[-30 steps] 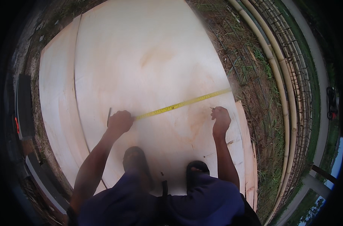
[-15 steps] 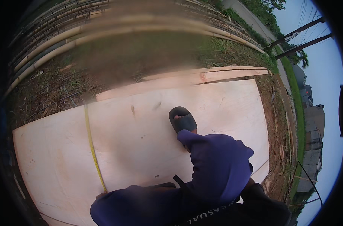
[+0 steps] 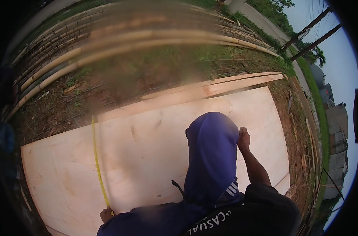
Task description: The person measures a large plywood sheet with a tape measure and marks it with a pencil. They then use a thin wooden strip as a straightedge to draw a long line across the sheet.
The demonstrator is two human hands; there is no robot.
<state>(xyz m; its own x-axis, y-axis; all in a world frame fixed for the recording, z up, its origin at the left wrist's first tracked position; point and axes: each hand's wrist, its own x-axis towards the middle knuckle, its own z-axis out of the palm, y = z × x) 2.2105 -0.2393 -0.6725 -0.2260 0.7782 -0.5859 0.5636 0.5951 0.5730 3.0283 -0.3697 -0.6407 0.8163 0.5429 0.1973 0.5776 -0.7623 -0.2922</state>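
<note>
A pale plywood sheet (image 3: 147,157) lies flat beneath me. Across its left part runs a yellow tape measure (image 3: 97,162), drawn out from the far edge to the near side. My left hand (image 3: 106,214) is closed on the near end of the tape, partly hidden by my trouser leg. Beside my raised knee in blue trousers (image 3: 212,149), my right hand (image 3: 244,139) is held above the sheet with its fingers curled together. What it grips, if anything, is too small to make out. My feet are out of sight behind the legs.
Narrow boards (image 3: 214,87) lie along the sheet's far edge. Beyond them come grass and soil, then long bamboo poles (image 3: 65,63) and stacked metal bars or mesh. Planks (image 3: 306,114) and bare earth border the right side. Wooden posts (image 3: 316,43) stand at the far right.
My right hand has come into view beside the knee. The bent knee has shifted and now covers the sandalled foot seen before. More of my left hand shows; the tape stays stretched across the sheet.
</note>
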